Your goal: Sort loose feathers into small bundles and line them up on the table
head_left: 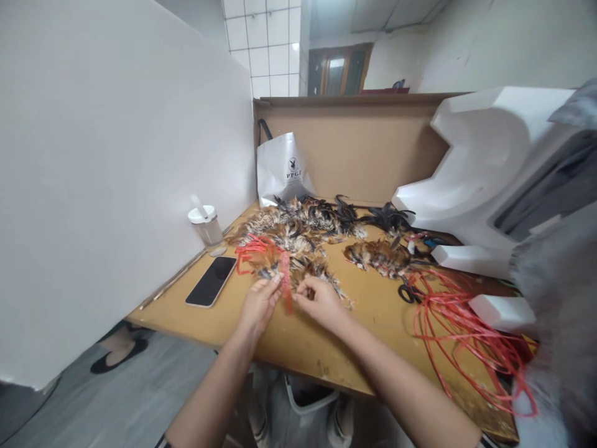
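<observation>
My left hand (261, 303) pinches a small bunch of brown feathers (267, 260) by its lower end, over the front of the table. Beside it a red plastic strip (286, 283) hangs down between my two hands. My right hand (321, 300) is closed just to the right of that strip, thumb against curled fingers; I cannot make out what it pinches. Behind both hands lies a long pile of brown, black and pale feathers (298, 233). Cut red strips (252, 247) lie at the pile's left end.
On the left are a phone (211, 282) and a lidded cup (206, 225). To the right lie another feather heap (380, 256), black-handled scissors (408, 292), tangled red strips (459, 323) and white foam (504, 140). A silver bag (281, 171) stands behind. Below the table is a bin (310, 404).
</observation>
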Action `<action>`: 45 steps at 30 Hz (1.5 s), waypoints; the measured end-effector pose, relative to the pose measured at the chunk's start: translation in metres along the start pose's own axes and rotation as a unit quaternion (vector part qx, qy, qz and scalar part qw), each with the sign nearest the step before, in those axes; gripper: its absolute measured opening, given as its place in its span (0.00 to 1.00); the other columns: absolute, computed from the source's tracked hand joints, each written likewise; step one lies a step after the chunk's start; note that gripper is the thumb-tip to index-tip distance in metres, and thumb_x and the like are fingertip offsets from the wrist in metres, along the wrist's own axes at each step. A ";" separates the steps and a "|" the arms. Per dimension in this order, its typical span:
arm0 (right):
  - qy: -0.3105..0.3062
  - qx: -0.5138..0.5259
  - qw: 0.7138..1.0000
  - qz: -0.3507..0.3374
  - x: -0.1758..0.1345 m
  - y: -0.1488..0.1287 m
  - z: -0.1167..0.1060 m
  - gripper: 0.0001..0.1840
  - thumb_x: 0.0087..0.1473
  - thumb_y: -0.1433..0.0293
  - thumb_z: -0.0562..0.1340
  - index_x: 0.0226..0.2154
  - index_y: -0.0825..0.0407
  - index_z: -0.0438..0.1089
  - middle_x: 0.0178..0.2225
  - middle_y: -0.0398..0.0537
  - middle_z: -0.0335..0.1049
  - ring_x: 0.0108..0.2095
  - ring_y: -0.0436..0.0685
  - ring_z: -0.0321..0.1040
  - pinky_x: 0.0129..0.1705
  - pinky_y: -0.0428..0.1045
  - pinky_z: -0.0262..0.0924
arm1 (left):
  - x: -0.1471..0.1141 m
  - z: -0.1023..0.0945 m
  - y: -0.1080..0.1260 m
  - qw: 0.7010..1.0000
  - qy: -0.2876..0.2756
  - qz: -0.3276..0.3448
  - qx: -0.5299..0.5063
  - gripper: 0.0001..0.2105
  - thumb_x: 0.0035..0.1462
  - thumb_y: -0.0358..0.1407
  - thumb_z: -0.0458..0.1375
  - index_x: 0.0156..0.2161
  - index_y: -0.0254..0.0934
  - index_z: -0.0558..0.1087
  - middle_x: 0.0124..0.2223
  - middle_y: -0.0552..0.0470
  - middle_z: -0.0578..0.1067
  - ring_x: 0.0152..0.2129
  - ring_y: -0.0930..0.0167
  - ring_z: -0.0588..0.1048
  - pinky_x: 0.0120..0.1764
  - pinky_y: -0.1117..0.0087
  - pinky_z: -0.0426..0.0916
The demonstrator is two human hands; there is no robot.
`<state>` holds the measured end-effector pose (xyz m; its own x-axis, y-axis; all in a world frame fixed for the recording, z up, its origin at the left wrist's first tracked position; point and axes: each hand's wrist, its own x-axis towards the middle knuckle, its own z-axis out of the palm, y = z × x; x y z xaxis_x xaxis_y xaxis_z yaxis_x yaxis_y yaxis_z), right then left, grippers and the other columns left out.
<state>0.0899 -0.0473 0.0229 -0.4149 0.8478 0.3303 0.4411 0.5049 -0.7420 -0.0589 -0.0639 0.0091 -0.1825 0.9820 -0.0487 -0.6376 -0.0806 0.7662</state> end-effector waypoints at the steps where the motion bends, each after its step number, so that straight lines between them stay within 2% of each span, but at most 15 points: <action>1: 0.007 0.059 0.998 0.026 0.002 0.003 -0.003 0.07 0.44 0.66 0.58 0.24 0.54 0.65 0.21 0.43 0.64 0.22 0.48 0.58 0.25 0.43 0.52 | -0.002 0.002 -0.002 1.000 0.001 0.005 0.017 0.07 0.39 0.32 0.63 0.27 0.30 0.73 0.30 0.47 0.76 0.29 0.73 0.73 0.38 0.71 0.65; 4: 0.017 0.229 0.969 0.087 0.007 0.009 -0.011 0.12 0.43 0.61 0.60 0.26 0.55 0.65 0.20 0.42 0.64 0.19 0.47 0.58 0.22 0.43 0.52 | -0.007 0.009 -0.008 0.995 0.007 0.024 0.091 0.09 0.39 0.35 0.63 0.27 0.30 0.73 0.29 0.46 0.76 0.29 0.70 0.73 0.38 0.70 0.65; 7: 0.007 0.333 0.934 0.128 0.009 0.011 -0.012 0.15 0.40 0.60 0.62 0.27 0.55 0.66 0.17 0.40 0.61 0.16 0.44 0.54 0.18 0.41 0.48 | -0.012 0.014 -0.011 0.985 -0.009 0.031 0.167 0.10 0.41 0.37 0.61 0.28 0.31 0.75 0.30 0.47 0.76 0.28 0.70 0.73 0.37 0.69 0.65; 11: -0.009 0.416 0.894 0.164 0.007 0.016 -0.008 0.15 0.38 0.61 0.63 0.26 0.56 0.66 0.12 0.36 0.56 0.13 0.43 0.48 0.15 0.41 0.41 | -0.016 0.016 -0.017 0.975 -0.037 0.043 0.215 0.09 0.42 0.38 0.60 0.28 0.33 0.75 0.30 0.48 0.76 0.29 0.69 0.73 0.38 0.70 0.64; 17: -0.006 0.462 0.869 0.179 0.008 0.023 -0.009 0.13 0.37 0.63 0.64 0.23 0.56 0.65 0.12 0.36 0.57 0.12 0.42 0.48 0.15 0.41 0.41 | -0.015 0.014 -0.025 0.981 -0.009 0.057 0.183 0.10 0.40 0.38 0.61 0.27 0.33 0.75 0.28 0.48 0.76 0.29 0.69 0.73 0.37 0.69 0.64; 20: 0.002 0.465 0.866 0.183 0.008 0.024 -0.009 0.13 0.36 0.63 0.65 0.22 0.56 0.66 0.13 0.37 0.58 0.13 0.42 0.48 0.15 0.41 0.42 | -0.016 0.016 -0.024 0.987 -0.001 0.050 0.154 0.11 0.39 0.38 0.62 0.29 0.32 0.75 0.28 0.46 0.76 0.30 0.68 0.73 0.36 0.69 0.65; 26: 0.010 0.456 0.870 0.189 0.009 0.025 -0.007 0.15 0.34 0.62 0.65 0.23 0.57 0.68 0.13 0.39 0.60 0.13 0.43 0.50 0.15 0.41 0.43 | -0.019 0.017 -0.022 0.987 -0.036 0.030 0.155 0.10 0.40 0.38 0.62 0.28 0.31 0.75 0.31 0.45 0.76 0.31 0.68 0.73 0.39 0.68 0.64; 33: 0.017 0.412 0.895 0.170 0.008 0.026 -0.005 0.13 0.36 0.63 0.64 0.23 0.57 0.69 0.13 0.40 0.61 0.13 0.43 0.50 0.15 0.41 0.43 | -0.016 0.015 -0.023 0.982 -0.071 0.028 0.174 0.10 0.42 0.37 0.61 0.30 0.32 0.76 0.32 0.46 0.76 0.30 0.69 0.73 0.41 0.68 0.63; 45: 0.021 0.371 0.915 0.156 0.008 0.025 -0.004 0.09 0.37 0.66 0.63 0.21 0.56 0.67 0.13 0.39 0.62 0.13 0.43 0.51 0.16 0.41 0.44 | -0.012 0.012 -0.026 0.977 -0.055 0.008 0.207 0.10 0.41 0.39 0.61 0.29 0.32 0.75 0.26 0.48 0.75 0.26 0.69 0.73 0.35 0.68 0.65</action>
<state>0.1012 -0.0266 0.0094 -0.3231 0.9453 0.0451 -0.1360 0.0008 -0.9907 -0.0311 -0.0713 -0.0027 -0.0938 0.9954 0.0181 -0.2731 -0.0432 0.9610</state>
